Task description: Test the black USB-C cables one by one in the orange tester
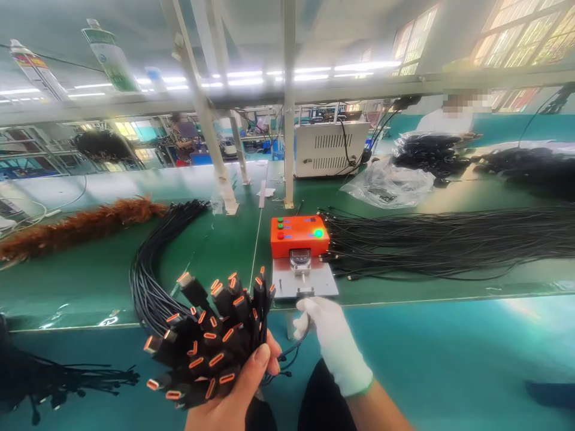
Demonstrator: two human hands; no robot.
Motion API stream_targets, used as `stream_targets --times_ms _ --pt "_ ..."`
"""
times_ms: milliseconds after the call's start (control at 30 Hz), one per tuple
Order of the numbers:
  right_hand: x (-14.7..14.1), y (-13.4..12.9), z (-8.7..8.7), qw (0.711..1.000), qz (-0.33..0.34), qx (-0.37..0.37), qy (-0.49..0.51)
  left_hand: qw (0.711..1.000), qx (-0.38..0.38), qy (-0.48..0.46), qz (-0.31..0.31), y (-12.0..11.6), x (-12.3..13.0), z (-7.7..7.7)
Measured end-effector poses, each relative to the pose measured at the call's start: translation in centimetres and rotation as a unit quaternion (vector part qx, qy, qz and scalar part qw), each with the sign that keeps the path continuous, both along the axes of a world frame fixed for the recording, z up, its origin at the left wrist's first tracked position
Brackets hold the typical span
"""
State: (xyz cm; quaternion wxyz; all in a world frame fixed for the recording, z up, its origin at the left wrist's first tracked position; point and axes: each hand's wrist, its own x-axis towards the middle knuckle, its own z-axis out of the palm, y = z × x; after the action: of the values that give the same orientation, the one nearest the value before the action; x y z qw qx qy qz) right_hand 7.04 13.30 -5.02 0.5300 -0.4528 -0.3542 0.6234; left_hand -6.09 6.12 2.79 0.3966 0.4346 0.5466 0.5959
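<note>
My bare left hand is wrapped round a thick bunch of black cables, whose connector ends with orange inner faces point up. My right hand, in a white glove, pinches a black cable at the front edge of a metal plate. The connector end is hidden by the fingers and the plate's edge. Behind the plate stands an orange box with green and red buttons and a green light glowing at its right. A small dark display sits before the box.
Many black cables lie right of the box, and a curved bundle lies left. Farther back are a brown fluffy strip, metal posts, a white cabinet and clear plastic bags. A person sits at the back right.
</note>
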Motion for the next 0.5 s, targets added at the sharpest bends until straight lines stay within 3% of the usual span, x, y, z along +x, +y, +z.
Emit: stream_targets --times_ms 400,467,500 --pt "-0.17 0.32 -0.71 0.999 0.0 0.019 0.032 1.0 -0.015 0.013 0.014 0.38 -0.28 -0.08" --pt "0.24 0.27 -0.74 0.999 0.033 0.02 -0.004 1.0 -0.024 0.0 0.017 0.33 -0.33 -0.06" --pt "0.61 0.22 -0.79 0.995 0.063 0.017 -0.074 0.999 -0.029 -0.007 0.012 0.31 -0.37 -0.01"
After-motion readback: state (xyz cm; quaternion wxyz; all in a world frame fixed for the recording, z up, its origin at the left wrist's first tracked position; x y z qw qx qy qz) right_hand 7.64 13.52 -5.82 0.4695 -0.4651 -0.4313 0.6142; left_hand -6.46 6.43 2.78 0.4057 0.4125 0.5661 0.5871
